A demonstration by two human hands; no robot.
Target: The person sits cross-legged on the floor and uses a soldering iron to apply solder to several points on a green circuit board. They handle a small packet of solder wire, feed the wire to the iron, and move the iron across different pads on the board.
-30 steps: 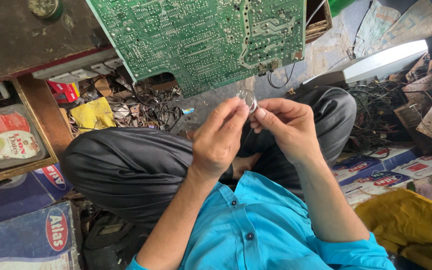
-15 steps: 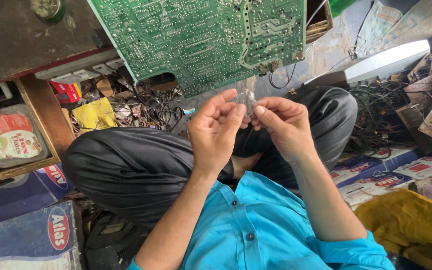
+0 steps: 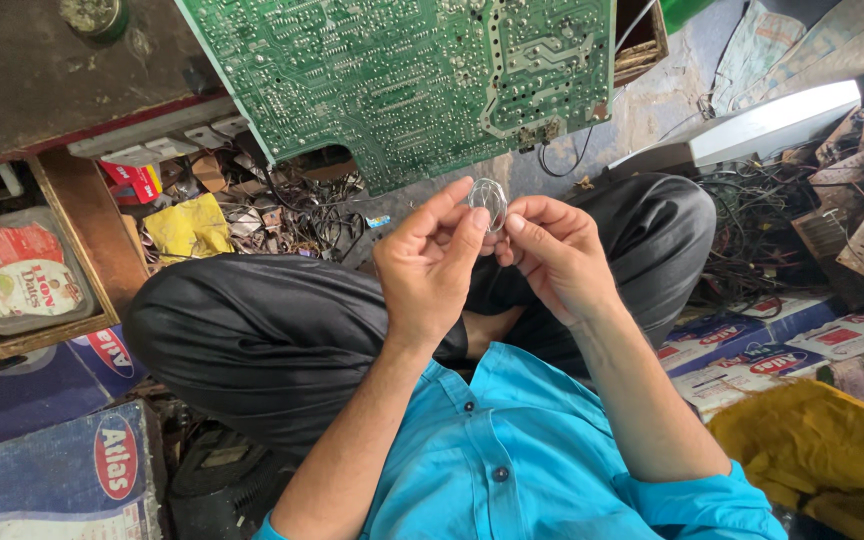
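Electronics repair workshop: circuit board (image 3: 422,80), wires (image 3: 292,215)

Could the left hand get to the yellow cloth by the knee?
Probably yes. The left hand sits above the knee, and the yellow cloth lies just beyond, uncovered. But its fingers are pinching the clear disc.

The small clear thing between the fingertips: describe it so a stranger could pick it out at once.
Start at the big green circuit board leaning at the top, then drop to the two hands raised over the crossed legs in dark trousers. Between the left hand and right hand sits a small clear piece, the only transparent, glinting thing amid dull wires and cardboard.
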